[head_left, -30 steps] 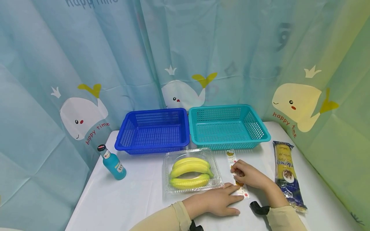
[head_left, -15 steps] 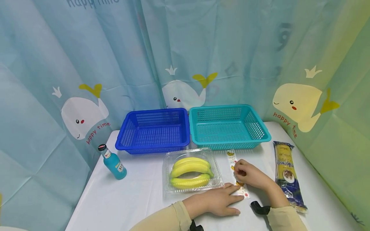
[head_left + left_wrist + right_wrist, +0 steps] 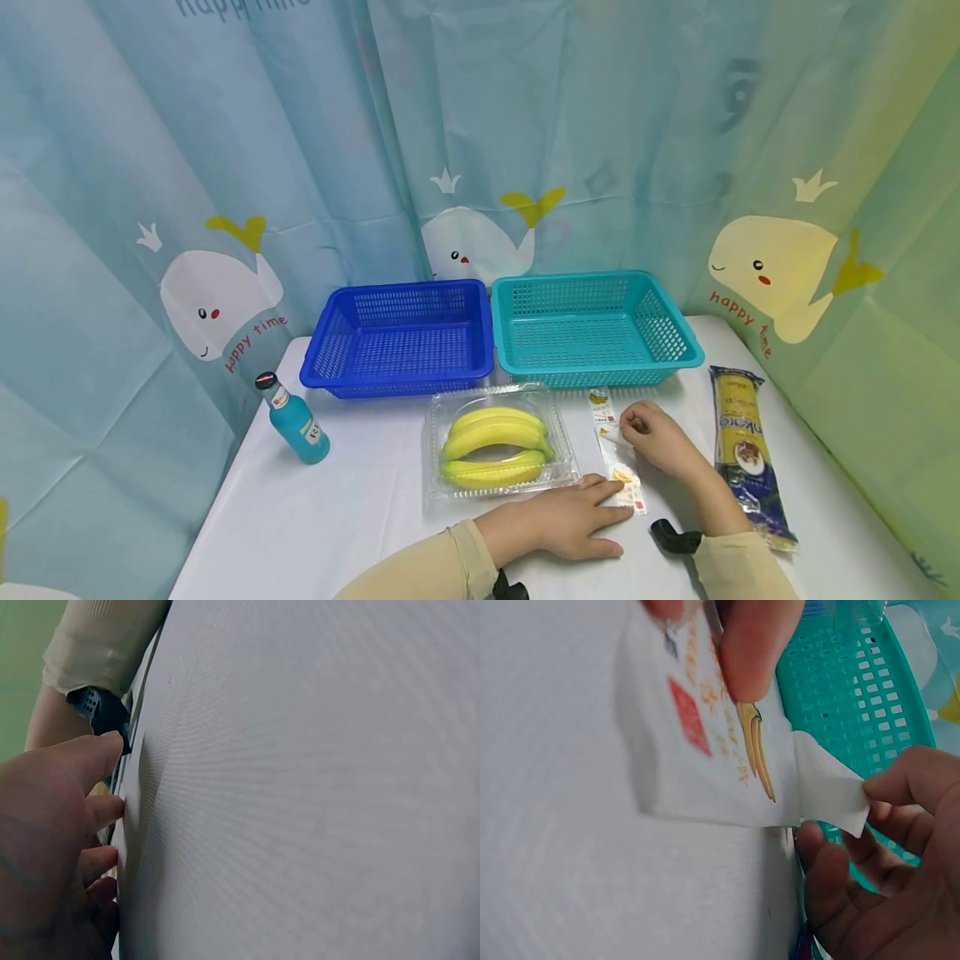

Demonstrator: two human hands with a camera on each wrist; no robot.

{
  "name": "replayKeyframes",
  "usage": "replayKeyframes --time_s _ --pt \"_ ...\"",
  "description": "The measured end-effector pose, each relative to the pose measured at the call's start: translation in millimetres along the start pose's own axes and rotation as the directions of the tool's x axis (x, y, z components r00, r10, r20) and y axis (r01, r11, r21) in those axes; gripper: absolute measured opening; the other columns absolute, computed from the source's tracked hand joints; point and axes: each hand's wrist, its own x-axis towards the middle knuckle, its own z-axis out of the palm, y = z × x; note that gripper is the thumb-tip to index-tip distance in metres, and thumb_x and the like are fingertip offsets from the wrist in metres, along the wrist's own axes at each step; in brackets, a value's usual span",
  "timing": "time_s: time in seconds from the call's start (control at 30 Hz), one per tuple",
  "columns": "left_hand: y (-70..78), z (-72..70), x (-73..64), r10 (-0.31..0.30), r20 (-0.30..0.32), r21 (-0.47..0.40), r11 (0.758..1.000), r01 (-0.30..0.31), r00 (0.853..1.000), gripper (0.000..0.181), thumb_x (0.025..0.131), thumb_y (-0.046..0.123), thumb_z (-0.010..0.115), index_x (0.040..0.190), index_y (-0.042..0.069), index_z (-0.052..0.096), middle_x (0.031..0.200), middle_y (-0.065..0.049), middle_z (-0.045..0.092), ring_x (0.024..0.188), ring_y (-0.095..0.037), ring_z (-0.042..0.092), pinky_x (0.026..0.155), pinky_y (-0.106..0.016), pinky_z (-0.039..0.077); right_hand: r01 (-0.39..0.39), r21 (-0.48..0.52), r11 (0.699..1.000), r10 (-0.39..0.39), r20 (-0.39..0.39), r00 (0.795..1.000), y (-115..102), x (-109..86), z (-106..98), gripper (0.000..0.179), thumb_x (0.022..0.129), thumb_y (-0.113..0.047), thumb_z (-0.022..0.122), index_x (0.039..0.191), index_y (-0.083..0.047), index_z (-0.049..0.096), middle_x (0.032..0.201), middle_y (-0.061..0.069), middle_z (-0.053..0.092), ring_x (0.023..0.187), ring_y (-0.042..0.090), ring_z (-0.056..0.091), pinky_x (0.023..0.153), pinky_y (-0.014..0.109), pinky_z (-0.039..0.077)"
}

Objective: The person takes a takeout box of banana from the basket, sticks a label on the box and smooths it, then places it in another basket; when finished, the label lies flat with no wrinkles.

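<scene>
A strip of banana-print stickers (image 3: 618,463) lies on the white table. My left hand (image 3: 562,523) rests across its near end, fingers straight and spread. At the strip's middle, my right hand (image 3: 660,443) pinches a sticker (image 3: 831,786) by its edge, thumb against fingers. In the right wrist view this sticker is lifted and bent, its pale side showing. Beside the strip stands a clear plastic clamshell box (image 3: 564,467), closed over yellow-green bananas (image 3: 495,435). The left wrist view shows mainly the tablecloth and my left hand (image 3: 49,840); its fingertips are partly hidden.
A blue basket (image 3: 397,388) and a teal basket (image 3: 600,379) stand side by side at the back. On the left is a turquoise bottle (image 3: 300,429). A yellow and blue pasta packet (image 3: 742,450) lies to the right.
My right hand has moved slightly right and away from me along the strip, lifting the sticker's edge; more pale backing shows. My left hand has stayed in place.
</scene>
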Motion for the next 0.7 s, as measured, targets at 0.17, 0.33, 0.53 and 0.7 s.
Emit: replayKeyframes --time_s 0.17,0.33,0.53,0.7 --pt "0.2 -0.3 -0.2 0.004 -0.014 0.004 1.0 -0.004 1.0 0.062 0.099 0.064 0.031 0.155 0.041 0.022 0.166 0.008 0.013 0.151 -0.01 0.016 0.119 -0.021 0.026 -0.126 0.145 0.981 0.121 0.037 0.992 2 0.9 -4 0.016 0.1 -0.016 0.053 0.103 -0.001 0.058 0.114 0.019 0.05 0.069 0.017 0.064 0.055 0.028 0.051" --pt "-0.3 0.7 0.3 0.008 -0.01 -0.01 1.0 -0.008 1.0 0.061 0.099 0.064 0.032 0.155 0.04 0.023 0.166 0.008 0.014 0.151 -0.01 0.016 0.12 -0.022 0.024 -0.229 0.248 0.941 0.216 0.077 0.973 8 2.2 -5 0.028 0.103 -0.023 0.047 0.114 0.002 0.052 0.124 0.027 0.052 0.077 0.019 0.072 0.066 0.028 0.053" --pt "-1.4 2.6 1.4 0.013 -0.012 -0.013 1.0 -0.014 1.0 0.062 0.099 0.064 0.032 0.155 0.04 0.023 0.166 0.007 0.013 0.151 -0.011 0.016 0.12 -0.022 0.023 -0.31 0.417 0.855 0.279 0.134 0.951 10 2.3 -7 0.039 0.107 -0.031 0.039 0.123 0.004 0.046 0.136 0.032 0.045 0.088 0.022 0.074 0.078 0.021 0.051" --pt "-0.6 1.1 0.5 0.015 -0.013 -0.011 1.0 -0.016 1.0 0.062 0.099 0.064 0.033 0.155 0.039 0.023 0.166 0.006 0.014 0.151 -0.012 0.016 0.12 -0.023 0.024 -0.299 0.452 0.84 0.276 0.118 0.954 12 1.9 -8 0.043 0.108 -0.035 0.033 0.124 0.003 0.044 0.143 0.031 0.04 0.096 0.021 0.074 0.078 0.018 0.048"
